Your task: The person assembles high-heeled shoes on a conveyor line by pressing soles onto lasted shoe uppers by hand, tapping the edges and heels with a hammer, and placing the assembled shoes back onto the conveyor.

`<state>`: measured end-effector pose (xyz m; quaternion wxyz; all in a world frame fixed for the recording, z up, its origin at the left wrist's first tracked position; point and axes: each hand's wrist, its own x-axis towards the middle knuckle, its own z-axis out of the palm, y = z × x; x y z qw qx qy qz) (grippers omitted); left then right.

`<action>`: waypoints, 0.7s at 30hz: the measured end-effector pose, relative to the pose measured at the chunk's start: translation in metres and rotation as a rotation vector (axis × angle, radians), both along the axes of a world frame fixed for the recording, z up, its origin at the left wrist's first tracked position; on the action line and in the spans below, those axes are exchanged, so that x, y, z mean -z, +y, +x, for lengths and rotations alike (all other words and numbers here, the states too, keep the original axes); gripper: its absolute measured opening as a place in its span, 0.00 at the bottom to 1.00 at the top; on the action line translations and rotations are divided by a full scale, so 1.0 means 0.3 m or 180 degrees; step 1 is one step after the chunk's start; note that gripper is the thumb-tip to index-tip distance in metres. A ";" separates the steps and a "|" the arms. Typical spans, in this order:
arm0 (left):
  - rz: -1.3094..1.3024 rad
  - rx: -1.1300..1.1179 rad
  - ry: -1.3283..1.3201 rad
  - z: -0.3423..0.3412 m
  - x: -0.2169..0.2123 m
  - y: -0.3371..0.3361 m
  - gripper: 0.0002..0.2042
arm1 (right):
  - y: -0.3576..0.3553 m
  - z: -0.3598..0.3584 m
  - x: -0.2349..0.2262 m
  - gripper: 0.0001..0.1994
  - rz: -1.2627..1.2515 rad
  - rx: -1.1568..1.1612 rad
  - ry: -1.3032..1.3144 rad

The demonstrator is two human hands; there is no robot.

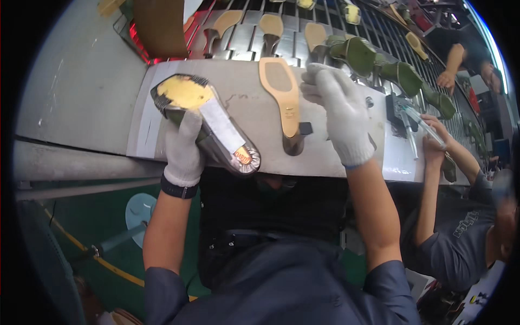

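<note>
Upturned shoe (219,127) partly hides bench (252,116), sole (288,104) nearby.

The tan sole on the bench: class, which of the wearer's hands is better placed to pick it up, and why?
Probably the right hand: it is right beside the tan sole with nothing visibly held, while the left hand grips the upturned shoe.

Two white gloves (344,122), one dark wristband (179,189) and one upturned shoe (221,125) are visible. One tan sole (288,103) lies on the table (241,119), three more soles (271,24) just beyond it
</note>
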<state>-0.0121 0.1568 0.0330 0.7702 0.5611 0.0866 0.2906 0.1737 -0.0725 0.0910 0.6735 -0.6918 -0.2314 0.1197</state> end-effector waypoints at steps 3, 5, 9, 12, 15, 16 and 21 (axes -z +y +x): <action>-0.0069 -0.0030 0.0076 -0.031 0.022 0.007 0.30 | 0.042 -0.163 -0.016 0.22 0.0007 -0.0518 0.1316; 0.0056 0.0065 0.0030 -0.039 0.012 0.004 0.36 | 0.071 -0.210 0.074 0.22 -0.0389 -0.0159 0.0552; 0.0086 -0.0073 0.0128 -0.024 -0.023 0.013 0.30 | 0.078 -0.190 0.102 0.19 -0.0426 -0.0341 0.0780; 0.1091 0.0243 0.0810 0.045 -0.124 0.060 0.22 | 0.082 -0.161 0.130 0.17 -0.0459 -0.0224 0.0067; 0.2203 0.0300 0.1858 0.067 -0.241 0.051 0.27 | 0.032 -0.162 0.074 0.13 -0.0593 -0.0056 0.0621; 0.2893 0.0204 0.2079 0.079 -0.200 0.090 0.27 | 0.018 -0.150 0.080 0.11 -0.0601 0.0023 0.0416; 0.2784 -0.1304 0.0503 -0.122 -0.401 -0.012 0.19 | -0.208 -0.236 -0.200 0.21 -0.0715 0.0544 -0.2061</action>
